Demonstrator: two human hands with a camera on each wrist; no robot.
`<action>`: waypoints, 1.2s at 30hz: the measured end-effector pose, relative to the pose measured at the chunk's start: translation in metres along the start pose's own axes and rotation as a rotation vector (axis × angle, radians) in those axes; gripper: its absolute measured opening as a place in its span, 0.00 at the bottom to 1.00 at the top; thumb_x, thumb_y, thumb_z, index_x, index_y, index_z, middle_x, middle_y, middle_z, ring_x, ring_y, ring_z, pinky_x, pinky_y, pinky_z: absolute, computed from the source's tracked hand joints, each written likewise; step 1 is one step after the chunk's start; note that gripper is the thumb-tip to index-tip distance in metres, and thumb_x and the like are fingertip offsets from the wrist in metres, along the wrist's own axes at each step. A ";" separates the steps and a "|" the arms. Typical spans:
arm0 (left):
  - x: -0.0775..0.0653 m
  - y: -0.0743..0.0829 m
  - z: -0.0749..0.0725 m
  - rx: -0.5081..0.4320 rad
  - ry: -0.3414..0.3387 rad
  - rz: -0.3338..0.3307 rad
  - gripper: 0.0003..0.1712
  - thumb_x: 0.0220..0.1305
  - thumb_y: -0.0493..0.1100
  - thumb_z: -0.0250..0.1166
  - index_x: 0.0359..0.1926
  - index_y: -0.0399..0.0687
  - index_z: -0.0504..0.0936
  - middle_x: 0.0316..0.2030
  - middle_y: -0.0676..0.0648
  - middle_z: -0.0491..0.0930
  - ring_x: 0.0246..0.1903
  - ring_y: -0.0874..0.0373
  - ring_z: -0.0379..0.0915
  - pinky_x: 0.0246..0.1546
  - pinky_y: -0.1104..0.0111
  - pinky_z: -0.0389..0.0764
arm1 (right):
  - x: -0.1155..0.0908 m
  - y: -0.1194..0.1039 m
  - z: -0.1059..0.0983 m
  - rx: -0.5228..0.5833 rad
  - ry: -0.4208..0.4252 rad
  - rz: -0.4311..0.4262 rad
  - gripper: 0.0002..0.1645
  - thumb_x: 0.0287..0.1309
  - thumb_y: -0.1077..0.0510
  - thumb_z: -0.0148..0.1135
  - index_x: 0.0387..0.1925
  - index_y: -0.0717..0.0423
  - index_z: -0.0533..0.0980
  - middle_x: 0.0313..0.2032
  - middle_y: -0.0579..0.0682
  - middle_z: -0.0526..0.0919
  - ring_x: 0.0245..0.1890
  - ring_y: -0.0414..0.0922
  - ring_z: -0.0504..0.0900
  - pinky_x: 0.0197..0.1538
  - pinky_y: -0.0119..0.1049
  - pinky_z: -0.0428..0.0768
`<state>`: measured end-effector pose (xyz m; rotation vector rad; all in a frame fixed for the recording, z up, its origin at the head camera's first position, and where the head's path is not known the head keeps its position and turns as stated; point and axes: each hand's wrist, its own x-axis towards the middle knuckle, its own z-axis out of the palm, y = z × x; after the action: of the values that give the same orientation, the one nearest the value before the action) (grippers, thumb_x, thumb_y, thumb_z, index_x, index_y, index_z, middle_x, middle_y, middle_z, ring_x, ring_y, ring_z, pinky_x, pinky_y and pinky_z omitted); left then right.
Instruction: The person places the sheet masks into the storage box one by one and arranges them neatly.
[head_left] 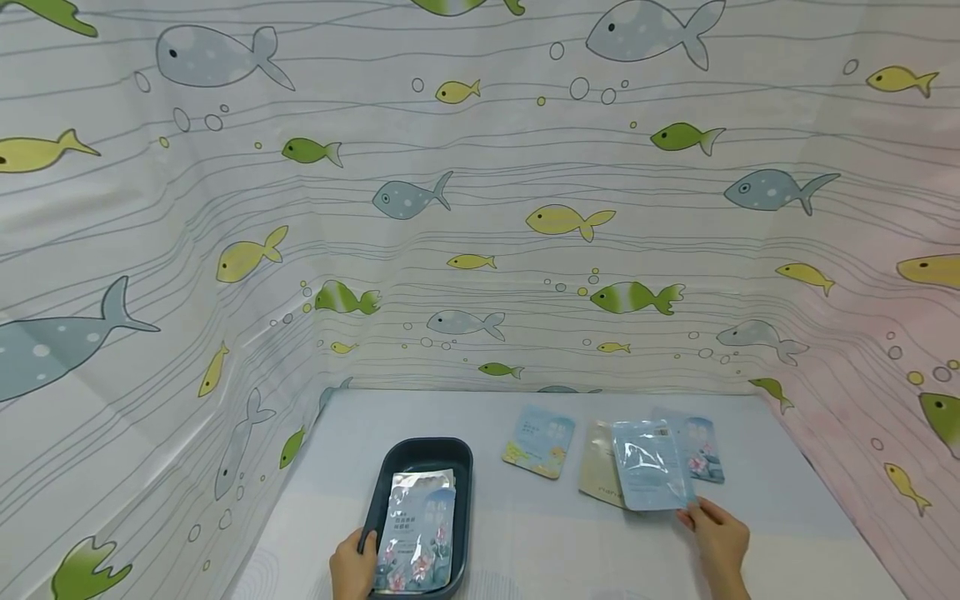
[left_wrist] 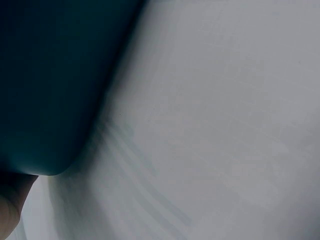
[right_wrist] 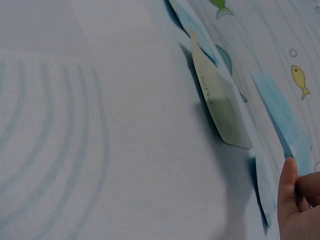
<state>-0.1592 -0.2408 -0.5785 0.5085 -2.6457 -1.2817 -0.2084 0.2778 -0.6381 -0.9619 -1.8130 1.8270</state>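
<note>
My left hand [head_left: 352, 567] grips the left side of a dark blue-grey tray [head_left: 467, 500]. Inside the tray lie silvery-blue sheet-mask sachets [head_left: 416, 537] with a pink flower print, stacked on each other. My right hand [head_left: 720, 537] pinches the lower right corner of a shiny light-blue sachet [head_left: 652, 467] between thumb and fingers. In the right wrist view this sachet [right_wrist: 282, 112] is tilted up above the table. It partly covers a beige sachet [head_left: 598, 467] and a flower-printed blue sachet [head_left: 703, 450]. The left wrist view shows mostly the dark tray wall [left_wrist: 55, 80].
Another light-blue sachet [head_left: 540, 442] with yellow flowers lies between the tray and the right-hand group. The white table [head_left: 525, 525] meets a fish-patterned curtain [head_left: 465, 287] at the back and both sides.
</note>
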 end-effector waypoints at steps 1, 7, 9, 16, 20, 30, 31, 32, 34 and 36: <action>0.000 0.000 0.000 0.001 -0.004 -0.004 0.15 0.61 0.36 0.49 0.20 0.33 0.72 0.13 0.49 0.66 0.17 0.58 0.61 0.22 0.67 0.61 | -0.005 -0.006 -0.001 0.012 -0.014 0.008 0.22 0.52 0.71 0.52 0.50 0.78 0.65 0.33 0.60 0.76 0.20 0.39 0.81 0.25 0.26 0.76; -0.001 -0.001 0.000 -0.004 -0.016 -0.007 0.15 0.61 0.37 0.49 0.21 0.32 0.73 0.14 0.49 0.67 0.17 0.57 0.61 0.22 0.66 0.62 | -0.032 -0.038 -0.001 0.033 -0.032 0.036 0.22 0.48 0.73 0.52 0.48 0.79 0.66 0.22 0.52 0.77 0.17 0.39 0.80 0.24 0.33 0.77; -0.001 -0.001 0.000 -0.004 -0.017 -0.008 0.15 0.61 0.37 0.49 0.22 0.32 0.73 0.14 0.49 0.68 0.18 0.57 0.62 0.22 0.66 0.62 | -0.040 -0.045 -0.001 0.047 -0.041 0.033 0.22 0.48 0.73 0.52 0.48 0.80 0.66 0.20 0.48 0.77 0.17 0.38 0.79 0.27 0.33 0.77; -0.001 0.001 0.000 0.005 -0.007 -0.003 0.14 0.61 0.36 0.50 0.22 0.31 0.73 0.15 0.49 0.69 0.18 0.57 0.62 0.21 0.66 0.62 | -0.048 -0.047 0.000 0.087 -0.088 0.008 0.22 0.49 0.72 0.53 0.47 0.81 0.65 0.24 0.51 0.77 0.18 0.39 0.80 0.29 0.31 0.77; 0.000 0.002 0.000 0.009 0.006 -0.004 0.14 0.60 0.36 0.49 0.22 0.31 0.73 0.14 0.48 0.68 0.17 0.57 0.61 0.21 0.67 0.62 | -0.035 -0.030 0.006 0.131 -0.078 -0.021 0.20 0.48 0.72 0.54 0.45 0.79 0.68 0.20 0.46 0.77 0.18 0.40 0.80 0.28 0.31 0.77; -0.001 0.001 0.000 0.016 0.013 0.013 0.14 0.61 0.36 0.49 0.23 0.31 0.74 0.15 0.48 0.69 0.17 0.57 0.61 0.21 0.66 0.62 | -0.017 0.004 0.023 0.041 -0.036 -0.059 0.18 0.50 0.72 0.53 0.46 0.76 0.69 0.23 0.52 0.79 0.19 0.40 0.81 0.27 0.27 0.76; -0.001 0.001 0.000 0.016 0.012 0.013 0.14 0.61 0.36 0.49 0.23 0.31 0.74 0.15 0.48 0.69 0.17 0.57 0.61 0.21 0.66 0.62 | -0.019 0.004 0.023 0.064 -0.047 -0.070 0.19 0.50 0.72 0.53 0.45 0.78 0.69 0.23 0.53 0.79 0.19 0.41 0.81 0.27 0.28 0.76; -0.001 0.001 0.000 0.016 0.011 0.013 0.14 0.61 0.36 0.49 0.23 0.31 0.74 0.15 0.48 0.69 0.17 0.57 0.62 0.21 0.66 0.62 | -0.020 0.004 0.024 0.063 -0.051 -0.070 0.19 0.49 0.72 0.54 0.45 0.77 0.69 0.23 0.53 0.79 0.19 0.40 0.81 0.27 0.27 0.76; -0.001 0.002 0.000 0.011 0.007 0.008 0.14 0.61 0.36 0.49 0.23 0.31 0.74 0.15 0.48 0.70 0.18 0.57 0.62 0.22 0.66 0.62 | -0.021 0.003 0.027 0.056 -0.054 -0.068 0.19 0.49 0.72 0.54 0.45 0.77 0.69 0.23 0.53 0.79 0.19 0.40 0.81 0.26 0.27 0.76; 0.000 0.001 0.000 0.011 0.005 0.010 0.14 0.61 0.36 0.49 0.24 0.31 0.74 0.15 0.48 0.70 0.18 0.57 0.62 0.22 0.66 0.63 | -0.022 0.004 0.029 0.047 -0.055 -0.068 0.19 0.49 0.72 0.54 0.45 0.77 0.69 0.24 0.54 0.79 0.19 0.40 0.81 0.27 0.28 0.76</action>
<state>-0.1591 -0.2400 -0.5774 0.4993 -2.6496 -1.2622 -0.2128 0.2416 -0.6397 -0.8303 -1.8034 1.8631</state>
